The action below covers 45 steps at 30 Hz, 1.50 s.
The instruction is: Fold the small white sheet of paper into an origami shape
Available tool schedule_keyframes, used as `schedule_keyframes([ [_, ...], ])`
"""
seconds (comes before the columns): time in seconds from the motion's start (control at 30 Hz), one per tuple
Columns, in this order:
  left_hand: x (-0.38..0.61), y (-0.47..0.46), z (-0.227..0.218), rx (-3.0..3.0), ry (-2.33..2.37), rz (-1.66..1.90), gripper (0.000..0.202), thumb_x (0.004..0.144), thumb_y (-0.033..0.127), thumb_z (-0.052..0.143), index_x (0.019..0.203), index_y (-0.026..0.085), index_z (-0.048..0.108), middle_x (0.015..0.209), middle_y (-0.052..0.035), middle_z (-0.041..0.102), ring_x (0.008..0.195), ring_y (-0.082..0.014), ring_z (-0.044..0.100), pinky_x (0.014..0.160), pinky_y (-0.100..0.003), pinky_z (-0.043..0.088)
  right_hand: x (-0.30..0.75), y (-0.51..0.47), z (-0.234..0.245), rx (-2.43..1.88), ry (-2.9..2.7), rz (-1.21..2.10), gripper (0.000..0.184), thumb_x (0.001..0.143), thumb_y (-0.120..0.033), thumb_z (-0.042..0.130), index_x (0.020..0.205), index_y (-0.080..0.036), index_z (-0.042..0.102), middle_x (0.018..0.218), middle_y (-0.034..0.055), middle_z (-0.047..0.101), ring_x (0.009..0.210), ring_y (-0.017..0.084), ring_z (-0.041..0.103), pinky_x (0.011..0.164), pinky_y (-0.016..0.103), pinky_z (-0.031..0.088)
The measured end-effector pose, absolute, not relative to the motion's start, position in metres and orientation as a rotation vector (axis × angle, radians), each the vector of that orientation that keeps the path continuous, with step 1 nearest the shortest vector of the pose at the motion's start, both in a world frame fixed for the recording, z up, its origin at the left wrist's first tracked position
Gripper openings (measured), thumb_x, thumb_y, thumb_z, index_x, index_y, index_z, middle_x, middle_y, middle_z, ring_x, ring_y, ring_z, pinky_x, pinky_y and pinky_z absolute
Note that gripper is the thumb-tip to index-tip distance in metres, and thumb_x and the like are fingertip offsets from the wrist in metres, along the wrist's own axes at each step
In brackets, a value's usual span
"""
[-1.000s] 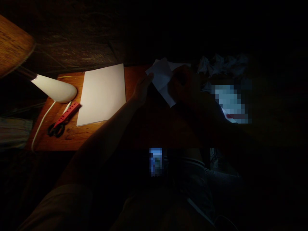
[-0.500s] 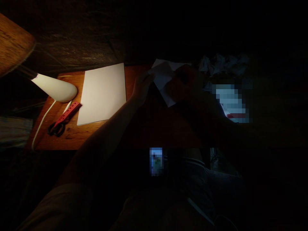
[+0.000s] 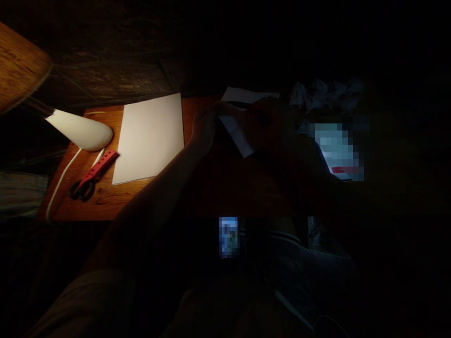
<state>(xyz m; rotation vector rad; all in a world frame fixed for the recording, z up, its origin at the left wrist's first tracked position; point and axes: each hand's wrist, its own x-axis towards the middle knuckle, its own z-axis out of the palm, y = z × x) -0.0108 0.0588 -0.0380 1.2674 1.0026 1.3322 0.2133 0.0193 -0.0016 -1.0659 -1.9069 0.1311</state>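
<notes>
A folded sheet of paper (image 3: 239, 134) is between my two hands over the dark middle of the wooden desk. My left hand (image 3: 203, 123) is closed on its left corner. At its right side my right hand (image 3: 266, 122) is closed on the paper, its fingers mostly lost in shadow. Another white paper (image 3: 248, 95) lies just behind, partly covered by my right hand. To the left of my left forearm rests a stack of blank white paper (image 3: 151, 138), lit by the lamp.
At the left stand a white lamp (image 3: 82, 131) with its cord, and scissors (image 3: 82, 189) partly under a red perforated strip (image 3: 100, 166). Several folded paper shapes (image 3: 324, 94) lie at the back right. A blurred bright screen (image 3: 336, 150) is beside my right arm; another glows (image 3: 228, 237) below the desk edge.
The upper part of the folded paper has come down, and a dark gap now shows between it and the paper behind. My left hand has shifted slightly left and down.
</notes>
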Motion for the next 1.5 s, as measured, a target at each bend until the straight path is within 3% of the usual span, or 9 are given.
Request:
schedule_keyframes([
  [0.23, -0.011, 0.061, -0.039, 1.144, 1.013, 1.454, 0.035, 0.099, 0.056, 0.068, 0.086, 0.024, 0.071, 0.099, -0.0074, 0.080, 0.129, -0.0293, 0.071, 0.114, -0.041, 0.056, 0.211, 0.015, -0.002, -1.048, -1.980, 0.049, 0.030, 0.105, -0.037, 0.054, 0.111, -0.027, 0.081, 0.107, 0.0080, 0.080, 0.096, 0.027, 0.073, 0.080, 0.042, 0.059],
  [0.43, -0.004, 0.052, -0.025, 1.174, 0.946, 1.368, 0.047, 0.101, 0.069, 0.061, 0.089, 0.025, 0.074, 0.103, -0.0084, 0.078, 0.132, -0.0298, 0.070, 0.113, -0.042, 0.057, 0.211, 0.013, -0.001, -1.073, -2.029, 0.003, 0.027, 0.104, -0.036, 0.058, 0.116, -0.027, 0.081, 0.111, 0.0073, 0.079, 0.096, 0.025, 0.074, 0.078, 0.037, 0.058],
  [0.67, -0.002, 0.042, -0.017, 1.236, 0.911, 1.321, 0.038, 0.094, 0.064, 0.075, 0.103, 0.027, 0.076, 0.118, -0.0090, 0.078, 0.142, -0.0308, 0.065, 0.118, -0.043, 0.054, 0.211, 0.007, 0.004, -1.120, -2.065, 0.001, 0.024, 0.103, -0.034, 0.061, 0.119, -0.029, 0.079, 0.114, 0.0056, 0.079, 0.094, 0.024, 0.073, 0.081, 0.036, 0.057],
  [0.83, -0.002, 0.042, -0.021, 1.257, 0.885, 1.299, 0.039, 0.082, 0.047, 0.090, 0.111, 0.028, 0.072, 0.123, -0.0070, 0.076, 0.141, -0.0304, 0.066, 0.118, -0.043, 0.054, 0.210, 0.005, 0.004, -1.126, -2.030, -0.012, 0.025, 0.103, -0.032, 0.060, 0.115, -0.027, 0.080, 0.114, 0.0068, 0.080, 0.095, 0.025, 0.073, 0.081, 0.037, 0.056],
  [1.2, -0.004, 0.047, -0.019, 1.297, 0.877, 1.303, 0.035, 0.078, 0.024, 0.086, 0.107, 0.025, 0.067, 0.120, -0.0056, 0.078, 0.132, -0.0291, 0.069, 0.115, -0.041, 0.054, 0.210, 0.012, -0.002, -1.117, -2.002, 0.133, 0.030, 0.107, -0.051, 0.057, 0.118, -0.029, 0.074, 0.117, 0.0096, 0.080, 0.105, 0.030, 0.075, 0.090, 0.043, 0.061],
  [1.3, -0.007, 0.054, -0.027, 1.358, 0.874, 1.273, 0.043, 0.075, 0.027, 0.088, 0.111, 0.022, 0.066, 0.122, -0.0072, 0.078, 0.129, -0.0304, 0.070, 0.113, -0.044, 0.055, 0.211, 0.016, -0.006, -1.097, -1.997, 0.215, 0.034, 0.107, -0.053, 0.056, 0.120, -0.027, 0.073, 0.114, 0.0102, 0.081, 0.104, 0.030, 0.076, 0.091, 0.044, 0.061],
  [1.5, -0.013, 0.068, -0.041, 1.487, 0.905, 1.268, 0.057, 0.081, 0.047, 0.091, 0.123, 0.021, 0.064, 0.124, -0.0093, 0.075, 0.136, -0.0330, 0.067, 0.111, -0.045, 0.056, 0.213, 0.018, -0.010, -1.002, -1.994, 0.369, 0.042, 0.105, -0.058, 0.061, 0.126, -0.023, 0.073, 0.107, 0.0080, 0.080, 0.100, 0.027, 0.077, 0.092, 0.042, 0.061],
])
